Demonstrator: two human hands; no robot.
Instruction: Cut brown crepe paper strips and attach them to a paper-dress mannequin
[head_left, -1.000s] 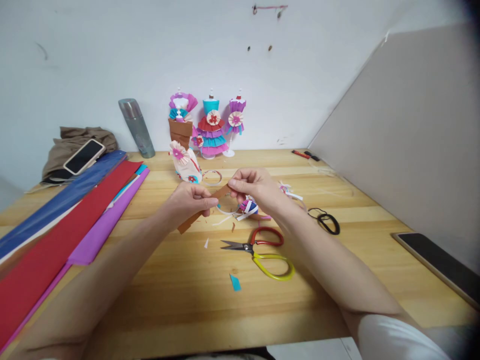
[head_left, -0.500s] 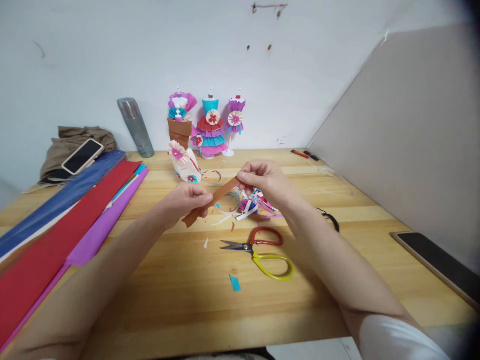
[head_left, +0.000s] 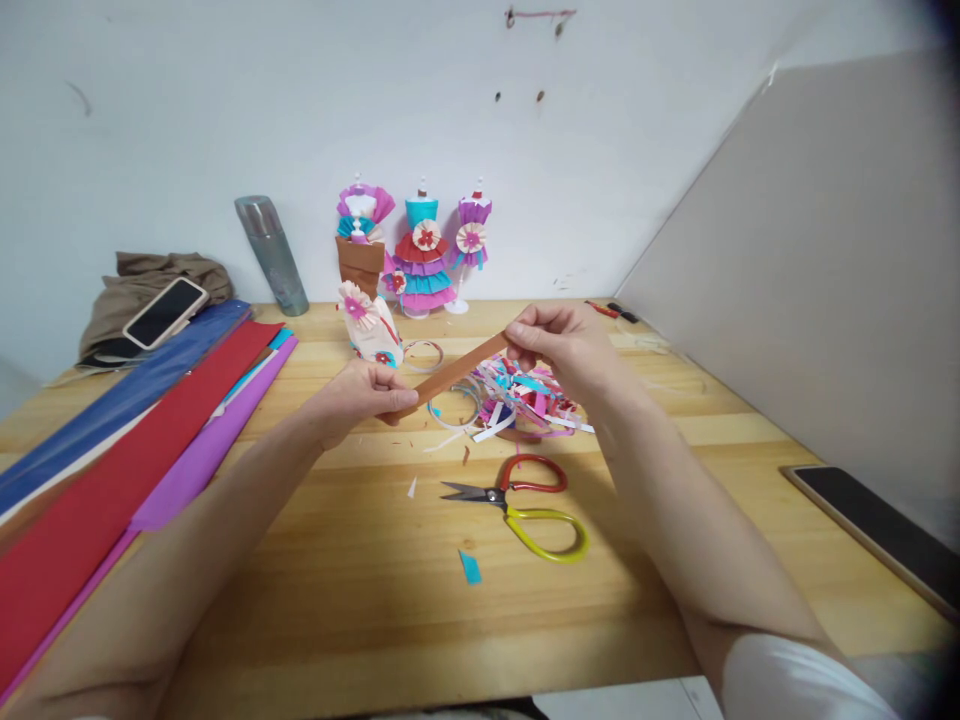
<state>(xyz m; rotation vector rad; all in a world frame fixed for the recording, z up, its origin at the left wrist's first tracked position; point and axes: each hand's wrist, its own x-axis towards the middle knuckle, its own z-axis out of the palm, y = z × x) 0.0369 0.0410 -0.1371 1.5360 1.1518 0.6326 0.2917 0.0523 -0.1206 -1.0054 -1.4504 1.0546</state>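
A strip of brown crepe paper (head_left: 457, 370) stretches taut and slanting between my two hands above the table. My left hand (head_left: 366, 392) pinches its lower left end between thumb and fingers. At the upper right end, my right hand (head_left: 555, 340) grips it the same way. Below and beyond the strip lies a heap of coloured paper scraps (head_left: 536, 395), with a roll of tape (head_left: 455, 425) beside it. Scissors (head_left: 499, 495) with one red and one yellow handle lie nearer me, blades parted. A small blue paper scrap (head_left: 470, 567) rests in front of them.
Several small dress forms (head_left: 424, 250) in paper ruffles stand along the wall. Left are a bottle (head_left: 274, 255), a phone (head_left: 166, 312) on brown cloth and long folded crepe sheets (head_left: 142, 450). A dark flat device (head_left: 870, 530) lies at the right.
My right hand has moved right and slightly up, uncovering more of the scrap heap. My left hand has shifted slightly left, and more of the strip spans the gap.
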